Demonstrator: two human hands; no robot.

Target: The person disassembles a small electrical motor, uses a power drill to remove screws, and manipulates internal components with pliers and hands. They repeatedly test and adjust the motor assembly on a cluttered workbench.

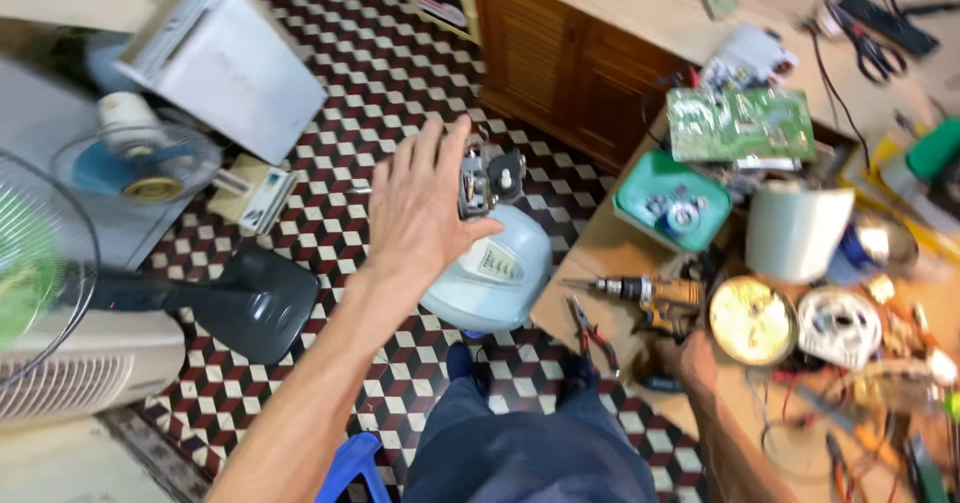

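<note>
A: Report the hands.

B: I see the left hand point(425, 208) spread flat, fingers apart, over the exposed motor point(487, 178) on the pale blue fan housing point(490, 273), clamping nothing. The housing stands on the tiled floor point(340, 93) beside the workbench point(620, 253), motor end up, so it is reachable.

A: And the right?

B: The right hand point(695, 363) rests on the bench near the yellow drill point(650, 293) and pliers point(590, 335); I cannot tell its grip.

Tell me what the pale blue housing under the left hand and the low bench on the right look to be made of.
The pale blue housing looks like moulded plastic: smooth, rounded, with a soft sheen. A greyish metal-looking mechanism sticks out on top, beside the left hand. The bench looks like unpainted wood, tan and matte; motion blur hides any grain, so that is a guess.
</note>
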